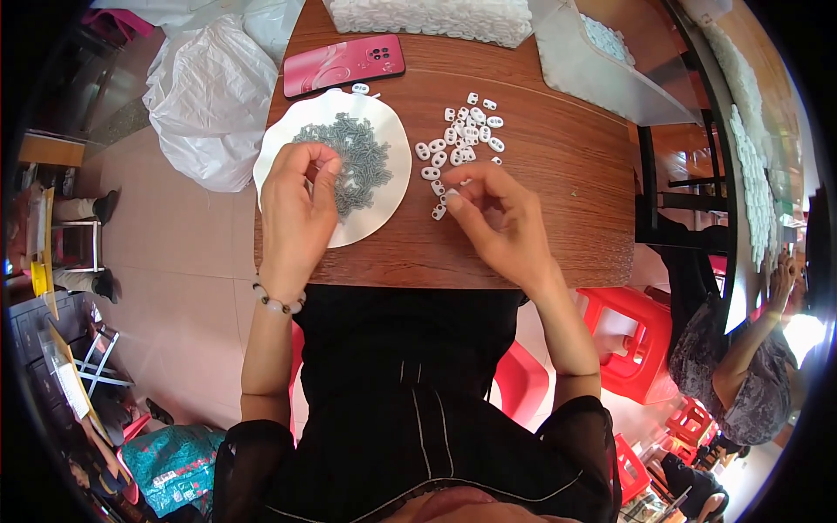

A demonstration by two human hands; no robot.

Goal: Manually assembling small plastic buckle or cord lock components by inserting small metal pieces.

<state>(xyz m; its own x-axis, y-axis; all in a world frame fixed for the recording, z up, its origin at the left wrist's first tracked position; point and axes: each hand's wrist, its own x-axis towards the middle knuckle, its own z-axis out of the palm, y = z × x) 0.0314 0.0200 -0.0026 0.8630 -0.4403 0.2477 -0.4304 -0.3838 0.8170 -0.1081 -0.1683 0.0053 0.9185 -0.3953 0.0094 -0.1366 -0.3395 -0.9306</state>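
My left hand (301, 196) is over the white scalloped plate (384, 213), with thumb and forefinger pinched together. Whatever is in that pinch is too small to make out. Small grey metal springs (362, 166) are heaped on the plate beneath and beside the fingers. To the right, several white two-holed plastic cord-lock pieces (471, 132) lie loose on the brown table (558, 187). My right hand (501, 222) is at the near end of these pieces, thumb and forefinger curled toward each other. A whitish bit shows at its fingertips, but I cannot tell what it is.
Beyond the plate lies a pink phone (344, 66), with one white piece (361, 88) beside it. A container of white parts (432, 19) and a clear bin (610, 78) stand at the back. A white plastic bag (212, 105) is at left; red stools (623, 344) are at right.
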